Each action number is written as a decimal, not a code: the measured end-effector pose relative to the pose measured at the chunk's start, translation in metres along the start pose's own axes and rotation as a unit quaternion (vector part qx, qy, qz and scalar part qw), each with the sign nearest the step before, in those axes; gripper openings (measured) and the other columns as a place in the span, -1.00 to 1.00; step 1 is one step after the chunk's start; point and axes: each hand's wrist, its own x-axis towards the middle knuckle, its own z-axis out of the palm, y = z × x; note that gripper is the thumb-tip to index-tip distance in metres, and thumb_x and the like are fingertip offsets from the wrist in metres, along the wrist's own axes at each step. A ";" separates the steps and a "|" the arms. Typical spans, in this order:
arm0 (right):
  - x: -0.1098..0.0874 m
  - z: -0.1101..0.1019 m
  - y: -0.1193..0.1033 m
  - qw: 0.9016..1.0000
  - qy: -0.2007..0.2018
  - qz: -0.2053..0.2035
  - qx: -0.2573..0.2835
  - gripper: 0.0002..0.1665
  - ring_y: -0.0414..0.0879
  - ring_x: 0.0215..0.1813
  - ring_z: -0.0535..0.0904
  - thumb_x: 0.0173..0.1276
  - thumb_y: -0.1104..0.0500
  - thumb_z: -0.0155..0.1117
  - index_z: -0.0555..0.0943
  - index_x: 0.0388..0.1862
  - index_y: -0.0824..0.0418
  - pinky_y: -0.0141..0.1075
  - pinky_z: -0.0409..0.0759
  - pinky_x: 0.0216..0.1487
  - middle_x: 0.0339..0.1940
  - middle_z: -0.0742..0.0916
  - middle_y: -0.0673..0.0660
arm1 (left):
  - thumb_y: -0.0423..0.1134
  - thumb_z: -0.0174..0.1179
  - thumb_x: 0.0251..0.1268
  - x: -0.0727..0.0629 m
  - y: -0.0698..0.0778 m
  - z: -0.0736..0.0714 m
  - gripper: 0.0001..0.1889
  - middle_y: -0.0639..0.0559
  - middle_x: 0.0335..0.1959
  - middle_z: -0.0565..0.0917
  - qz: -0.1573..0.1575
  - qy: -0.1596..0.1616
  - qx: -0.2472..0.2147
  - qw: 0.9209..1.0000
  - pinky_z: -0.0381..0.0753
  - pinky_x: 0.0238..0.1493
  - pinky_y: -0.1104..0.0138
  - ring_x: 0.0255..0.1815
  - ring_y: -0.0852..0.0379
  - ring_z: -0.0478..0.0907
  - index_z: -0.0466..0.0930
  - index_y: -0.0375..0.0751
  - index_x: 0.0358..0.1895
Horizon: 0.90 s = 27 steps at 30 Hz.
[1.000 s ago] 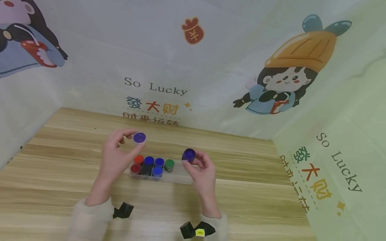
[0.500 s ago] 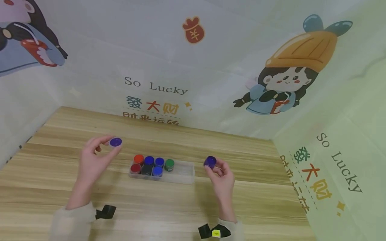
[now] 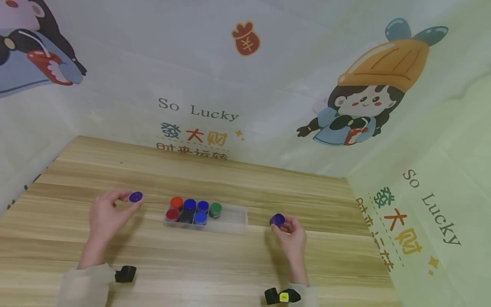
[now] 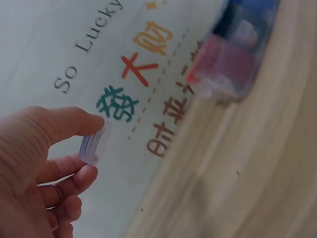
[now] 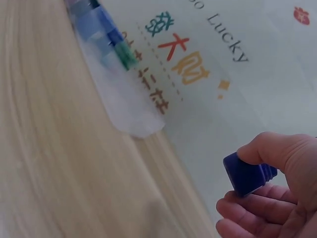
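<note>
My left hand [image 3: 106, 219] pinches a small round jar lid [image 3: 136, 197] between thumb and fingers, left of the tray. The lid's purple-stained inside faces up; in the left wrist view its ribbed, translucent edge shows. On the other side, my right hand [image 3: 295, 239] grips an uncapped purple-blue paint jar [image 5: 242, 173] by its sides. Its threaded neck shows in the right wrist view. Between the hands lies a clear plastic tray [image 3: 232, 221]. Capped paint jars fill its left part: orange-red, dark red [image 3: 172, 215], black, several blue and one green [image 3: 215, 209].
The wooden tabletop [image 3: 192, 264] carries the tray near its middle. A pale printed backdrop [image 3: 276, 98] with cartoon figures and lettering rises behind and at both sides. Black wrist cameras [image 3: 125, 274] sit at both sleeves.
Both hands have moved apart from over the tray, the left leftward with the lid, the right rightward with the paint jar. Both are now lower in the head view. The tray has stayed still.
</note>
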 end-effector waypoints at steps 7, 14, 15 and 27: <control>-0.003 -0.002 0.020 0.994 -0.005 0.001 -0.110 -0.69 0.19 -0.26 0.66 -0.04 0.34 0.45 0.56 -0.32 0.42 -0.11 0.60 -0.23 -0.36 0.71 0.37 | -0.20 0.38 -0.01 -0.007 -0.022 0.003 -0.64 -0.32 -0.34 0.64 -0.004 -0.056 0.069 0.996 0.23 -0.26 0.01 -0.30 -0.25 0.47 0.62 -0.42 -0.22; -0.005 -0.002 0.030 0.987 0.008 -0.029 -0.156 -0.69 0.22 -0.20 0.64 -0.05 0.31 0.48 0.60 -0.32 0.43 -0.02 0.54 -0.17 -0.30 0.71 0.36 | -0.13 0.36 -0.01 -0.012 -0.031 0.005 -0.64 -0.28 -0.37 0.66 -0.011 -0.079 0.101 0.992 0.22 -0.33 0.06 -0.36 -0.20 0.48 0.62 -0.38 -0.25; -0.005 -0.002 0.031 0.986 0.009 -0.033 -0.163 -0.68 0.22 -0.19 0.63 -0.06 0.31 0.48 0.61 -0.32 0.43 -0.01 0.52 -0.16 -0.30 0.71 0.35 | -0.13 0.37 -0.01 -0.012 -0.032 0.005 -0.64 -0.27 -0.37 0.65 -0.012 -0.083 0.102 0.991 0.21 -0.33 0.07 -0.36 -0.19 0.48 0.62 -0.37 -0.24; -0.007 -0.001 0.039 0.984 0.013 -0.049 -0.170 -0.67 0.25 -0.15 0.61 -0.11 0.35 0.49 0.63 -0.33 0.45 0.01 0.50 -0.07 -0.30 0.70 0.34 | -0.14 0.36 -0.01 -0.016 -0.041 0.004 -0.63 -0.28 -0.32 0.62 -0.025 -0.113 0.113 0.987 0.24 -0.33 0.06 -0.31 -0.22 0.47 0.61 -0.38 -0.22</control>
